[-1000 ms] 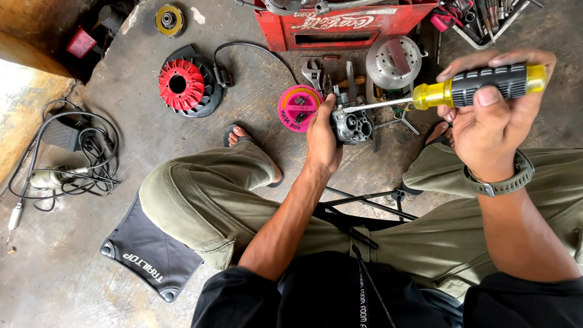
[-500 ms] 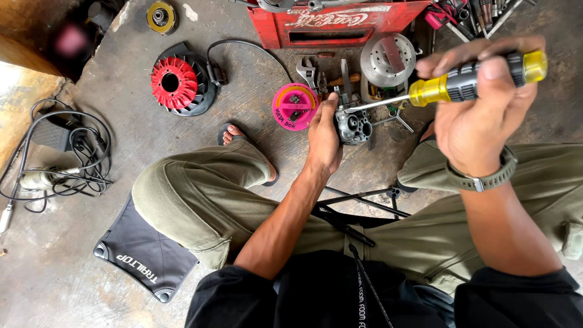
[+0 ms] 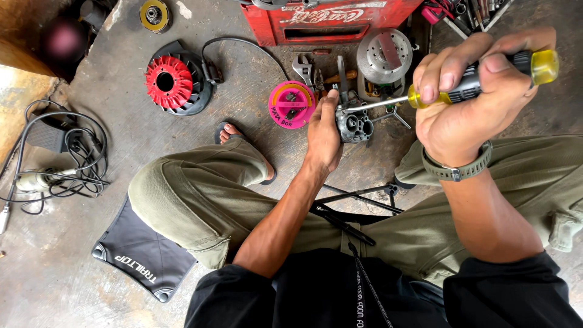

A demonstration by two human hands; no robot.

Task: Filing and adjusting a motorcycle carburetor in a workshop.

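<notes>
The screwdriver point(image 3: 467, 88) lies almost level, its long axis running left-right, shaft tip pointing left into the grey metal carburettor point(image 3: 354, 124). Its handle is black and yellow. The right hand point(image 3: 470, 103) wraps closed around the handle; the left hand point(image 3: 323, 135) clasps the carburettor, just right of the pink round case point(image 3: 291, 104).

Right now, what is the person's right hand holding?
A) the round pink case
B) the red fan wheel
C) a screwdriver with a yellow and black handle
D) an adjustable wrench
C: the right hand is closed around the screwdriver, whose shaft points at the small grey metal part that the left hand steadies.
</notes>
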